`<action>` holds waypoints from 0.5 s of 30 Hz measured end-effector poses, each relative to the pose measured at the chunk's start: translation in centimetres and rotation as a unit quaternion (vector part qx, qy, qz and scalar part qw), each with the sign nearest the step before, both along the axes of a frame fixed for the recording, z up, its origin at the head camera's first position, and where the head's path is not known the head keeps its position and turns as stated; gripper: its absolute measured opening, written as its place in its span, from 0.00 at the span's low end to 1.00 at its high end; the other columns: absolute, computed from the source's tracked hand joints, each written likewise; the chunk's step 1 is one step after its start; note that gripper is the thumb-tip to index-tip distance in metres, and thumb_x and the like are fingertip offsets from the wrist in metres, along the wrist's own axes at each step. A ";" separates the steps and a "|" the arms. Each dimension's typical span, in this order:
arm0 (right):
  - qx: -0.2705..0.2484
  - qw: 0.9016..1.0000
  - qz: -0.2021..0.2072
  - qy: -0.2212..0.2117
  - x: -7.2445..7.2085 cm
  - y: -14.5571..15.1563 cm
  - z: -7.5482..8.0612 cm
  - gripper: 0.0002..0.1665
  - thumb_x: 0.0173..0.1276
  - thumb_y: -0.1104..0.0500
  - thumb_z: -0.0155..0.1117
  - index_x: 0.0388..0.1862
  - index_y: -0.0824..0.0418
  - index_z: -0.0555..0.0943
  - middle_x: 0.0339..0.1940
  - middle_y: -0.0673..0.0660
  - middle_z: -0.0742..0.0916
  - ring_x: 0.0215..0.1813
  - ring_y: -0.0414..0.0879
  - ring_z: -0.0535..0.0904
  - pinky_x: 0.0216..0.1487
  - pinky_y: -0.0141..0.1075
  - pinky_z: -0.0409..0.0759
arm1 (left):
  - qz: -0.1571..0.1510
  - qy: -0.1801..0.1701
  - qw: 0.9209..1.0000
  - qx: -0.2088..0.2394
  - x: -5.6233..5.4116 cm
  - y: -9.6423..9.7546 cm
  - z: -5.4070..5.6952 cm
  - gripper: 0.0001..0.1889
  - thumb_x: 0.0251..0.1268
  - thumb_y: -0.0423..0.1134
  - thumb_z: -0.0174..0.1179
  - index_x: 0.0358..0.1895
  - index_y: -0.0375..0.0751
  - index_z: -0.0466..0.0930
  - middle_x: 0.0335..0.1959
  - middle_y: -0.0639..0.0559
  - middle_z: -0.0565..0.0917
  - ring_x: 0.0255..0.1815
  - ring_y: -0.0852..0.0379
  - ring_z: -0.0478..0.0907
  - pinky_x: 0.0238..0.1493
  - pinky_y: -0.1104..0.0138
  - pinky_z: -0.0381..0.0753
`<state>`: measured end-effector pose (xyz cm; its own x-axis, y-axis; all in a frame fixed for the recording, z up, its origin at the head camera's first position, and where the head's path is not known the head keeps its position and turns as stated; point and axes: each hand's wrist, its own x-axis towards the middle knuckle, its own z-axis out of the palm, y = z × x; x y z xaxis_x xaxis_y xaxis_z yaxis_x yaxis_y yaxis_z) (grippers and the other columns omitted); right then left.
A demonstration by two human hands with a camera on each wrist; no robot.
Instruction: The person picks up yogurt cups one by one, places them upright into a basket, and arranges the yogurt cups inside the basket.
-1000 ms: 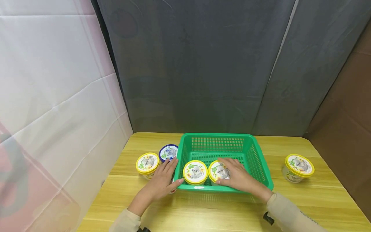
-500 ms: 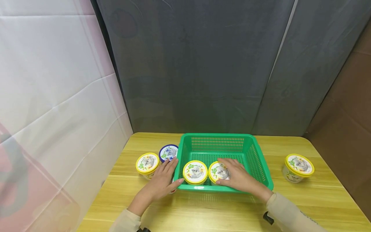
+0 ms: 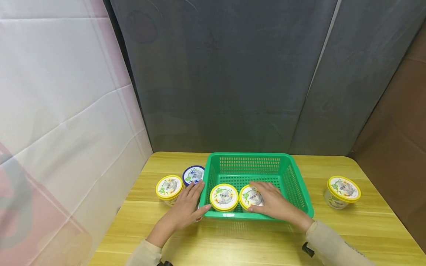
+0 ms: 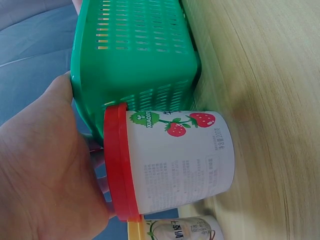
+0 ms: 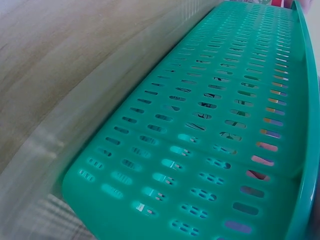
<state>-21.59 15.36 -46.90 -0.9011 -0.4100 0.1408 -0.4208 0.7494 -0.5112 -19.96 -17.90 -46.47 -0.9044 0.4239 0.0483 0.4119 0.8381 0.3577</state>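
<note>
A green plastic basket (image 3: 226, 215) holds two yellow-lidded tubs along its near side. My right hand (image 3: 274, 202) reaches over the front rim and grips the right-hand tub (image 3: 250, 198), thumb and fingers spread across its lid. The other yellow-lidded tub (image 3: 223, 198) stands just left of it. Outside the basket, my left hand (image 3: 182, 207) lies over a white tub with a red lid (image 4: 177, 162), which stands against the basket's wall. Its fingers are extended and its thumb touches the basket's rim. In the right wrist view the basket's wall hides my right hand's fingers.
Left of the basket stand a yellow-lidded tub (image 3: 169, 187) and a blue-lidded tub (image 3: 192, 173), close together. One more yellow-lidded tub (image 3: 342, 191) stands far right on the wooden table (image 3: 233, 244). A grey curtain (image 3: 233, 81) hangs behind the table.
</note>
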 end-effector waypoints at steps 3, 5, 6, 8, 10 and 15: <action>-0.002 1.000 0.004 -0.004 -0.1 0.1 0.0 0.53 0.54 0.35 0.74 0.74 0.53 0.67 0.70 0.57 0.77 0.70 0.58 0.71 0.69 0.65 0.64 | 0.000 0.000 1.000 0.001 0.0 0.0 0.0 0.43 0.74 0.63 0.45 0.80 0.41 0.45 0.82 0.46 0.51 0.82 0.37 0.46 0.79 0.39 0.48; -0.004 1.000 0.008 -0.007 -0.1 0.1 0.0 0.52 0.54 0.36 0.74 0.74 0.54 0.67 0.70 0.57 0.76 0.71 0.58 0.70 0.72 0.66 0.61 | 0.000 0.000 1.000 0.001 0.0 0.0 0.0 0.43 0.74 0.64 0.45 0.80 0.41 0.45 0.82 0.46 0.50 0.82 0.37 0.46 0.79 0.39 0.48; -0.004 1.000 0.009 -0.009 -0.1 0.1 0.0 0.52 0.55 0.36 0.74 0.74 0.54 0.67 0.71 0.57 0.76 0.72 0.58 0.70 0.73 0.66 0.60 | -0.001 0.000 1.000 0.002 0.0 0.0 0.0 0.43 0.74 0.64 0.45 0.80 0.41 0.45 0.82 0.46 0.50 0.82 0.37 0.46 0.79 0.39 0.48; -0.007 1.000 0.012 -0.014 -0.1 0.2 0.2 0.51 0.55 0.36 0.74 0.74 0.54 0.67 0.71 0.57 0.76 0.73 0.58 0.70 0.73 0.66 0.59 | -0.001 0.000 1.000 0.001 0.0 0.0 0.0 0.43 0.74 0.63 0.45 0.80 0.41 0.45 0.82 0.46 0.51 0.82 0.37 0.46 0.79 0.40 0.48; -0.009 1.000 0.014 -0.018 -0.1 0.2 0.3 0.51 0.56 0.36 0.73 0.74 0.54 0.67 0.71 0.58 0.76 0.73 0.59 0.69 0.72 0.67 0.60 | -0.002 0.000 1.000 0.001 0.0 0.0 0.1 0.43 0.74 0.63 0.45 0.80 0.40 0.46 0.82 0.46 0.51 0.82 0.37 0.46 0.79 0.40 0.48; -0.015 0.999 0.016 -0.023 0.1 0.6 0.6 0.50 0.58 0.36 0.72 0.74 0.54 0.66 0.73 0.59 0.74 0.75 0.63 0.66 0.70 0.68 0.61 | -0.001 0.001 1.000 0.001 0.1 0.0 0.3 0.43 0.73 0.63 0.46 0.80 0.40 0.46 0.82 0.45 0.51 0.82 0.37 0.47 0.79 0.40 0.49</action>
<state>-21.54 15.96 -46.31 -0.8935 -0.4349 0.1117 -0.4195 0.7201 -0.5527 -19.88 -17.89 -46.21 -0.9035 0.4255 0.0516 0.4144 0.8365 0.3585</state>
